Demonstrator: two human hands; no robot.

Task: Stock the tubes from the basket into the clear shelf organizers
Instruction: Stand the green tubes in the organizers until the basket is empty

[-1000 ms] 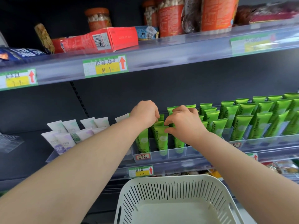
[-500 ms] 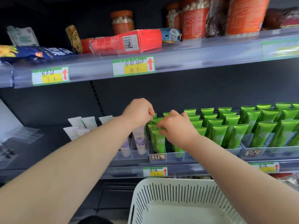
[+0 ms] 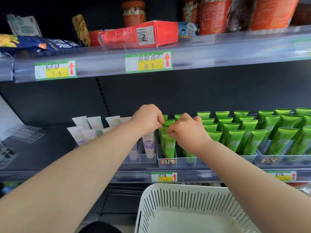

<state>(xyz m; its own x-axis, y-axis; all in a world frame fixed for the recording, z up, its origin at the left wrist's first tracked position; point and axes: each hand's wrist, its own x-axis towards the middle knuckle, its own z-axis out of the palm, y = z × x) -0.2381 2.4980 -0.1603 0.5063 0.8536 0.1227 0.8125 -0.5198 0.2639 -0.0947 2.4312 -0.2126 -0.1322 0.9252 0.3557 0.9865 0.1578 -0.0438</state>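
Could topple the tightly packed, leaning green tubes (image 3: 168,147) row by row if tugged sideways, or jam one crooked in the clear organizer (image 3: 178,161). Left hand (image 3: 146,117) curled, pinching a crimped tube top just behind the front one; right hand (image 3: 186,130) curled, pinching the front tube's top. Tubes right under the fingertips, in the organizer's leftmost lane. Basket (image 3: 185,195) below, apparently empty.

Plastic, glossy, smooth: green tubes (image 3: 234,142). Plastic, clear, smooth: organizers (image 3: 183,163). Plastic, white, matt: basket (image 3: 185,197). Cardboard, slight sheen: red box (image 3: 127,37). Dark, matt: back panel (image 3: 185,91).
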